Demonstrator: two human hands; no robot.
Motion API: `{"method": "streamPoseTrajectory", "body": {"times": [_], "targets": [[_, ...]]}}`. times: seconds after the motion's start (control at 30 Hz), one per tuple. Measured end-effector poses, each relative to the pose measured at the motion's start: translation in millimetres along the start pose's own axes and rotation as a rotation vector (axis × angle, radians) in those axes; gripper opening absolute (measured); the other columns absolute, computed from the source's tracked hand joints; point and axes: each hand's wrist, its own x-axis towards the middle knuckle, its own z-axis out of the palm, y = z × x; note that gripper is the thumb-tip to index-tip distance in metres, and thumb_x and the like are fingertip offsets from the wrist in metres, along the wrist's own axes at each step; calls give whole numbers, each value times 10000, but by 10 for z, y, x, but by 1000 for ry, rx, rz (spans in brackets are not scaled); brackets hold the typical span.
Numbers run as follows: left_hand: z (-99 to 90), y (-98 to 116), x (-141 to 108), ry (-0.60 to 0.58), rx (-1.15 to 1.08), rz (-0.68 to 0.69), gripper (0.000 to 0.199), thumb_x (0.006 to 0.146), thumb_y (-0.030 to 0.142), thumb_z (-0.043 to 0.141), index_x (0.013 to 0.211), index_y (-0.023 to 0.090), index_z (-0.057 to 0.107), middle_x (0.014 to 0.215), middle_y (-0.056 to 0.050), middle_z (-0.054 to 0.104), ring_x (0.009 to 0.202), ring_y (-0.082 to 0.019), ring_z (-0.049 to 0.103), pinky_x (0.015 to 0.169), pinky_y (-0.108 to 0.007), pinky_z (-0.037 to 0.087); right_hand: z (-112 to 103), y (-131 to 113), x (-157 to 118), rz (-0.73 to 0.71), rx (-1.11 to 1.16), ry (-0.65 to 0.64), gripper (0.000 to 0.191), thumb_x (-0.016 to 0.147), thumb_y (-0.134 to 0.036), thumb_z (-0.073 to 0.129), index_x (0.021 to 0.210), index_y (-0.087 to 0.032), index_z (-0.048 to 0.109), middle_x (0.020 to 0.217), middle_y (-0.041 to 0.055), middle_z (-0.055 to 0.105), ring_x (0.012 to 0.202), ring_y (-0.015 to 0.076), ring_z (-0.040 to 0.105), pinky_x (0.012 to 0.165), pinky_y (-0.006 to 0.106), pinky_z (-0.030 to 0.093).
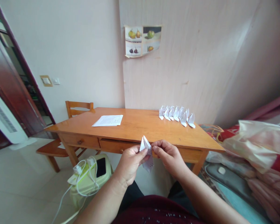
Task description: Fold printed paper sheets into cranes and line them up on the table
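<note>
A folded white paper piece (148, 162) with faint print is held upright in front of the table's near edge, its two pointed tips upward. My left hand (133, 158) pinches it from the left, thumb across its front. My right hand (165, 153) is closed at its right edge, thumb and index finger pressed together against the paper. Several folded paper pieces (176, 114) stand grouped at the back right of the wooden table (140, 124). A stack of printed sheets (107, 120) lies on the table's left part.
A wooden chair (79, 105) stands behind the table's left end, and a bench (51, 148) is below it. Left of my legs, a green stool (84, 189) holds a phone (101, 167) and white cables. Plastic bags (254, 143) lie at the right.
</note>
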Motion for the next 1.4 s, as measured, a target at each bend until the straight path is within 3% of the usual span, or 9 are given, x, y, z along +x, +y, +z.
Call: {"method": "streamPoseTrajectory", "body": {"times": [0.23,0.5,0.9,1.4], "targets": [[28,-16,0,-24,11,10,390,724,387,856,1005,127,781,947,-114,744,868,-201,663,865,-337,510,84,-126,32,-203,-264,87,59,860,-265,666,875,-216,637,878,28,607,734,156,559,645,289,455],[0,-33,11,-49,62,45,406,728,424,851,1006,136,785,870,-91,735,764,-168,632,755,-301,489,150,-172,93,-234,-371,122,29,839,-242,680,818,-227,667,843,36,603,795,183,583,717,318,473],[10,-11,-30,-61,37,6,379,768,446,816,1025,170,785,1018,-110,734,945,-216,644,865,-342,508,184,-110,94,-111,-263,97,95,857,-293,659,814,-210,675,731,22,647,662,154,579,586,271,445],[10,-35,-6,-16,14,12,400,748,458,827,1018,167,781,966,-111,732,893,-217,658,837,-357,519,167,-69,100,-67,-202,51,141,855,-340,676,836,-201,685,705,24,674,620,150,576,573,267,470]]}}
